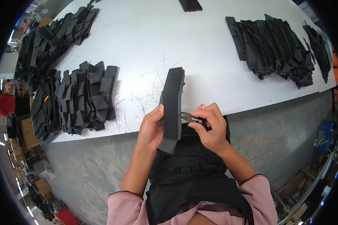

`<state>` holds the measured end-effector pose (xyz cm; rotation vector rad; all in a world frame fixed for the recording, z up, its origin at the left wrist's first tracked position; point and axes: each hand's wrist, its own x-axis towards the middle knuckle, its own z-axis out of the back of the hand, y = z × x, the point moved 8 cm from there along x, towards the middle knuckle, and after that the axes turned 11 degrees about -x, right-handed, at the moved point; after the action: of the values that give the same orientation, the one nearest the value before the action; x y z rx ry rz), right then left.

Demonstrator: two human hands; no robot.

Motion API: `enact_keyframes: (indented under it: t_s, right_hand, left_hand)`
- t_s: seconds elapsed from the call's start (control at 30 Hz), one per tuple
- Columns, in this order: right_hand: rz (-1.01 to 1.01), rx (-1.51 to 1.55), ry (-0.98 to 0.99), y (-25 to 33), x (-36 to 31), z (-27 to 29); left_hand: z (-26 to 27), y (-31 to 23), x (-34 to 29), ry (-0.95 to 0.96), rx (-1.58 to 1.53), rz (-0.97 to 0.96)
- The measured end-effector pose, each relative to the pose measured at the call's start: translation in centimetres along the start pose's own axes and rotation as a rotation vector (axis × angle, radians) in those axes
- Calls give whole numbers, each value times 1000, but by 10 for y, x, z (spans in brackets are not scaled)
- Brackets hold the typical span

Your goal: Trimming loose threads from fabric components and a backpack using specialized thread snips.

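Note:
A long black fabric strip [172,101], folded or layered along its right edge, is held upright in front of me over the table's near edge. My left hand [153,125] grips its lower left side, thumb on the front and the other fingers hidden behind. In my right hand [211,129] is a small pair of thread snips [187,117], its blades touching or very close to the strip's right edge. A red-orange loop [202,106] shows by my right fingers. Cut thread ends [142,103] lie scattered on the white table [139,41] around the strip.
Piled black fabric pieces [87,97] stand at the table's left, with another heap [58,35] behind. More black strips [272,47] lie at the right. A dark phone [191,5] rests at the far edge. A blue basket [325,135] is on the right; a person in red [7,103] is far left.

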<state>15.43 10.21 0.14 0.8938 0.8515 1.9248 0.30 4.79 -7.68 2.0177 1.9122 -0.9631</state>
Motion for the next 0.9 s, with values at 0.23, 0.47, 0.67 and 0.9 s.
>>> enact_keyframes:
  t_s: [0.23,0.47,0.67,0.9]
  right_hand:
    - [48,-46,-25,7,1,0]
    - [-100,144,124,13,1,-25]
    - [64,6,-21,24,-6,-25]
    - [215,7,-23,33,-2,-28]
  left_hand:
    - [7,11,1,4,-213,144]
    - [-14,30,1,206,-307,248]
    - [-30,53,-4,287,-609,376]
    - [-33,53,-7,428,-650,394]
